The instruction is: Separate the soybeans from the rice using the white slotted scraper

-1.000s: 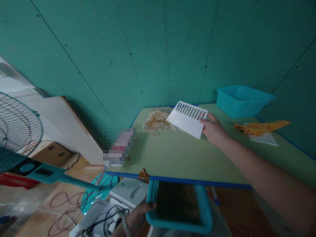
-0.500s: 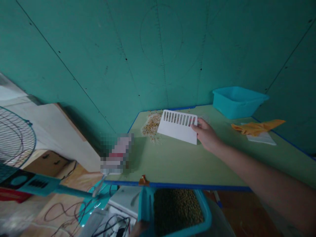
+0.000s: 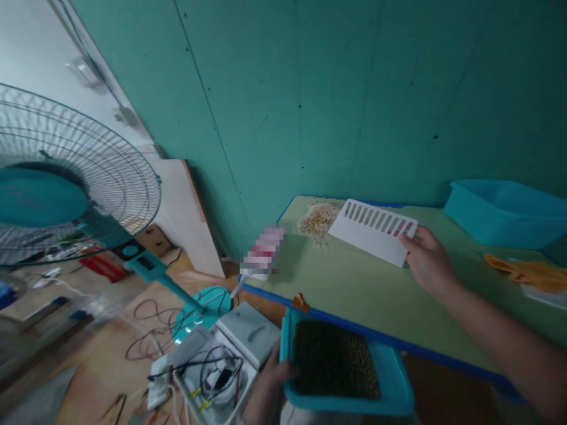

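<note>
My right hand [image 3: 429,262] grips the right end of a white slotted plastic scraper [image 3: 372,231], which stands tilted on the green table [image 3: 354,289] just right of a small pile of yellowish grains [image 3: 318,219]. Below the table's blue front edge, my left hand [image 3: 270,389] holds the left rim of a teal tray [image 3: 345,369] filled with dark grains; its thumb hooks over the rim.
A teal tub [image 3: 505,212] stands at the table's back right, with an orange cloth [image 3: 527,271] in front of it. A standing fan [image 3: 57,183], loose cables [image 3: 150,319] and a white box of wires [image 3: 212,369] occupy the floor to the left. A teal wall rises behind.
The view has swung left and the fan now looms large. The scraper stays beside the grain pile. The tray sits further out from under the table edge, and my left hand shows again.
</note>
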Motion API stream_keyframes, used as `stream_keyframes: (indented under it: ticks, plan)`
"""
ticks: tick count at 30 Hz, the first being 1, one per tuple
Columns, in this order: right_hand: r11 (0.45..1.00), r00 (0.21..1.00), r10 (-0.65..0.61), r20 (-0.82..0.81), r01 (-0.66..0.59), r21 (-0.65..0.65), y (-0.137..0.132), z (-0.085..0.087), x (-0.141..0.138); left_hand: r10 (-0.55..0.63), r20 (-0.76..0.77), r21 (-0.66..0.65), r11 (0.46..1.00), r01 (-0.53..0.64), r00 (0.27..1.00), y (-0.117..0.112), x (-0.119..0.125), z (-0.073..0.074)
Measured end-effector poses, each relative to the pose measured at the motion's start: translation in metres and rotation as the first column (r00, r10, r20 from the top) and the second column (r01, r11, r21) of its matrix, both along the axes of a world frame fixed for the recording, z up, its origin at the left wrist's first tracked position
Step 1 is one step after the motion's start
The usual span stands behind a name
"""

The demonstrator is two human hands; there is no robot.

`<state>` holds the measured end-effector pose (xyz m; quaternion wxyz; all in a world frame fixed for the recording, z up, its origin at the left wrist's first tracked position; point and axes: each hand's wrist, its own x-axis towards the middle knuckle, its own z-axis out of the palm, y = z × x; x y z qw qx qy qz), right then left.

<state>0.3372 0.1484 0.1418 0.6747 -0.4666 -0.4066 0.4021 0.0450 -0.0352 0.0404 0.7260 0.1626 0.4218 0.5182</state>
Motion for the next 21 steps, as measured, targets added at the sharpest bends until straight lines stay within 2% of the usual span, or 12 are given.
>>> stream_keyframes:
  ticks: [3,6,14,17,20,21]
  plan:
    - [1.0,1.0,0.018,0.016,-0.018,-0.001,-0.002,-0.001,-0.005,-0.025,0.068,0.069,0.997,0.021,0.997,-0.004,0.006,0.012]
    - [1.0,0.999,0.029,0.026,-0.029,0.002,0.0,-0.001,-0.011,-0.053,0.111,0.146,0.989,0.037,0.992,-0.002,0.006,0.013]
    - [0.999,0.999,0.035,-0.014,-0.035,0.012,0.014,0.003,-0.034,-0.032,0.072,0.149,0.989,0.021,0.997,-0.009,0.005,0.013]
    - [0.999,0.999,0.04,-0.026,-0.04,0.022,0.024,0.005,-0.044,-0.072,0.083,0.16,0.985,0.058,0.994,-0.009,0.001,0.0]
    - [0.999,0.999,0.05,-0.014,-0.05,0.022,0.037,0.009,-0.052,-0.07,0.114,0.109,0.992,0.058,0.991,0.0,-0.01,-0.028]
    - [0.998,0.998,0.057,-0.005,-0.057,0.019,0.042,0.01,-0.054,-0.07,0.082,0.057,0.996,0.066,0.994,0.004,-0.014,-0.037]
